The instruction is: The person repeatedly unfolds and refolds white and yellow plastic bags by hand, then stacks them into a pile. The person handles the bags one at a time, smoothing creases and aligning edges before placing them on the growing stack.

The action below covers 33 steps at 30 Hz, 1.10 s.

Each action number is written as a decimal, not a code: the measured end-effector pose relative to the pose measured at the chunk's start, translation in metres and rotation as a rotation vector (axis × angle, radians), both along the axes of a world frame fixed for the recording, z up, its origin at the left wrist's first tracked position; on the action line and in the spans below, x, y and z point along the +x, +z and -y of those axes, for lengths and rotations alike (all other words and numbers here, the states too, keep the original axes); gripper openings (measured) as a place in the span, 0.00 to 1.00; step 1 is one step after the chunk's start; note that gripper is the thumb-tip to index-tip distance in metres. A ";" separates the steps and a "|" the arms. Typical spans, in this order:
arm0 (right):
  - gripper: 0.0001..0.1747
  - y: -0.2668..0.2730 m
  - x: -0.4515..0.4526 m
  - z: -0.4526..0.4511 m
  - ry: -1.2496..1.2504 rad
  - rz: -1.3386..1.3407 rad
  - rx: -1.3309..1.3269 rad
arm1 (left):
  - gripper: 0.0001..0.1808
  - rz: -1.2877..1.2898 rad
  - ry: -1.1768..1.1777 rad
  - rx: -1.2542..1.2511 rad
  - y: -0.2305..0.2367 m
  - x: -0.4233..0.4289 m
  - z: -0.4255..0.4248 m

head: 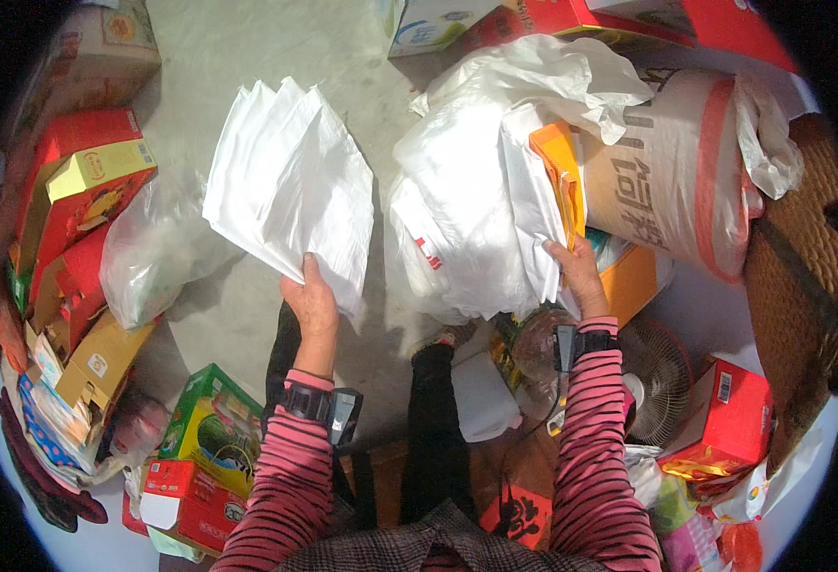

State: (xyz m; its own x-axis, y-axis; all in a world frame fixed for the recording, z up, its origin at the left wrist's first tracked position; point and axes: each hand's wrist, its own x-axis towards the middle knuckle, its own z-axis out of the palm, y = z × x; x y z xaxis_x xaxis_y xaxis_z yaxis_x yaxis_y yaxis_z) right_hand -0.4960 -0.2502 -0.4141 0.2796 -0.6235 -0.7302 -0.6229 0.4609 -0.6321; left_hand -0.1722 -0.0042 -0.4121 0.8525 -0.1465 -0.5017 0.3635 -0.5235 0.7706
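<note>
My left hand (310, 304) grips the lower edge of a stack of white folded sheets (290, 193), fanned into several layers above the floor. On the right, my right hand (580, 275) pinches the lower end of white folded sheets (530, 189) with an orange folded piece (560, 161) beside them. The sheets' exact material cannot be told. Directly left of that bundle is a bulky white plastic bag (454, 214) with red marks low on its side. A large woven sack (665, 164) with dark printing and a red band lies behind my right hand.
Red gift boxes (82, 214) and a clear plastic bag (147, 243) lie at left. Nearer are a green and yellow carton (215, 422) and a red box (193, 500). An electric fan (655, 379), a red carton (723, 415) and a white container (483, 400) stand at lower right. Concrete floor (197, 43) shows ahead.
</note>
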 end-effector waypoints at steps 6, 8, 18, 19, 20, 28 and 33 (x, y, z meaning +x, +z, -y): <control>0.21 -0.011 -0.005 0.011 0.059 -0.041 0.072 | 0.14 -0.036 -0.011 -0.014 -0.001 0.002 -0.002; 0.20 -0.012 -0.006 0.012 0.063 -0.077 0.083 | 0.14 -0.002 -0.023 -0.024 -0.002 0.001 -0.002; 0.21 -0.014 -0.001 0.008 0.071 0.033 0.067 | 0.15 0.046 -0.009 -0.060 0.000 -0.001 0.004; 0.21 -0.013 -0.001 0.011 0.119 -0.054 0.070 | 0.15 0.055 -0.025 -0.042 0.002 -0.001 0.004; 0.21 -0.013 -0.002 0.014 0.176 -0.137 0.084 | 0.15 0.076 -0.038 -0.039 0.003 -0.002 0.005; 0.31 -0.009 0.008 0.003 0.259 -0.163 0.029 | 0.15 0.051 -0.015 -0.055 -0.003 -0.003 0.003; 0.32 -0.006 0.026 -0.023 0.281 -0.188 -0.189 | 0.15 0.016 -0.039 -0.040 -0.005 -0.002 -0.002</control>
State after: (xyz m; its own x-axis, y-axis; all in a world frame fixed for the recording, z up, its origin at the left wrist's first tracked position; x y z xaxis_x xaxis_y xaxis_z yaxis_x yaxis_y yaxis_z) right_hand -0.4701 -0.2272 -0.4202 0.3306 -0.6701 -0.6646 -0.8215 0.1423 -0.5521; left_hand -0.1746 -0.0021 -0.4168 0.8536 -0.1999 -0.4811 0.3307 -0.5056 0.7969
